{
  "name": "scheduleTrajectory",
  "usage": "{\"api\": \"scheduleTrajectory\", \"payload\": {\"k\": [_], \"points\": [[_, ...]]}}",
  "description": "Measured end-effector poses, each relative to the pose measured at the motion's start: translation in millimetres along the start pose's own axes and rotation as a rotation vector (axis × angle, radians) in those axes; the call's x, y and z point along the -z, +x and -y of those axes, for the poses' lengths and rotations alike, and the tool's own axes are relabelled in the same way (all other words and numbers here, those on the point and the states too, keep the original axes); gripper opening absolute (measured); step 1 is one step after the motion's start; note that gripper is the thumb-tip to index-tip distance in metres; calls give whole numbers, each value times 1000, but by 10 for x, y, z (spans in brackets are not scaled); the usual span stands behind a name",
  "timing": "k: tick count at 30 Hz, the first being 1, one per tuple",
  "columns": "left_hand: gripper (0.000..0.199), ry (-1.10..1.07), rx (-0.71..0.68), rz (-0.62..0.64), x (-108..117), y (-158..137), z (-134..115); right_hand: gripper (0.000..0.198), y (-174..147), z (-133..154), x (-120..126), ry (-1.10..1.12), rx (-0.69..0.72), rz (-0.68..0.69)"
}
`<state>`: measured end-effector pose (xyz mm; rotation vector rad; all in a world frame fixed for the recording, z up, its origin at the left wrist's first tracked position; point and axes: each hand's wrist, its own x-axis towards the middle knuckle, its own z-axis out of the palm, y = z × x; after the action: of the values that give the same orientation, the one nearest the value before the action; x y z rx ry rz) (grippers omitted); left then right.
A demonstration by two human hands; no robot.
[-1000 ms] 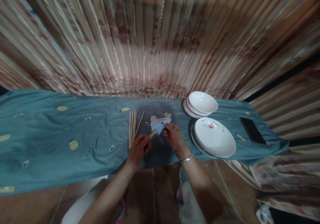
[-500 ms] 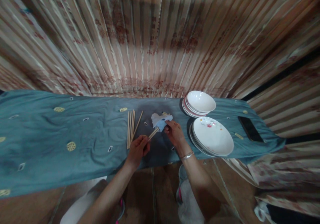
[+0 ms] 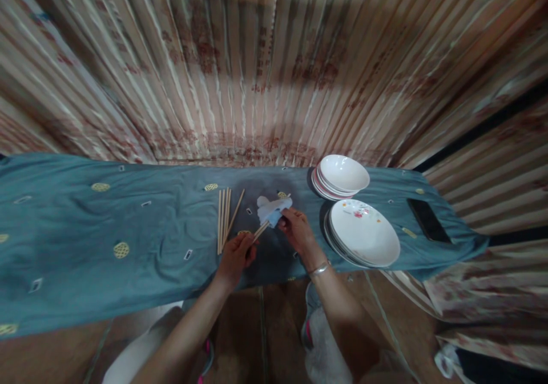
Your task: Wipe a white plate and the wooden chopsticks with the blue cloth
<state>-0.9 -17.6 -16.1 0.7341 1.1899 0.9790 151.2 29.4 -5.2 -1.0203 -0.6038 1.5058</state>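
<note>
Softly crumpled cloth (image 3: 269,207) around slim wooden chopsticks (image 3: 261,231)

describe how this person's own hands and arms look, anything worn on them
The left hand and right hand are both ungloved. The left forearm and right forearm show no sleeves. A thin, shiny, silver-coloured bracelet circles the right wrist; none is visible on the left.

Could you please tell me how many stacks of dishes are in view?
2: a plain white-topped stack at the back, and a floral-topped stack in front of it, right of the right hand.
</note>
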Motion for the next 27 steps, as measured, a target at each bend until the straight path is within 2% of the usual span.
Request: {"api": "scheduleTrajectory", "payload": {"k": [4,11,18,27], "points": [[27,0,-10,1,-5,-4,-28,19,-76,-144,-94,-45,-28,57],[25,-25,-53,-84,19,4,-49,25,-177,-345,-226,-131,-91,118],[29,52,-106,16,-5,-12,-68,24,-137,-265,-171,-113,-44,92],[24,46,-107,-77,16,41,-18,24,-165,-291,-219,-49,-69,67]]}}
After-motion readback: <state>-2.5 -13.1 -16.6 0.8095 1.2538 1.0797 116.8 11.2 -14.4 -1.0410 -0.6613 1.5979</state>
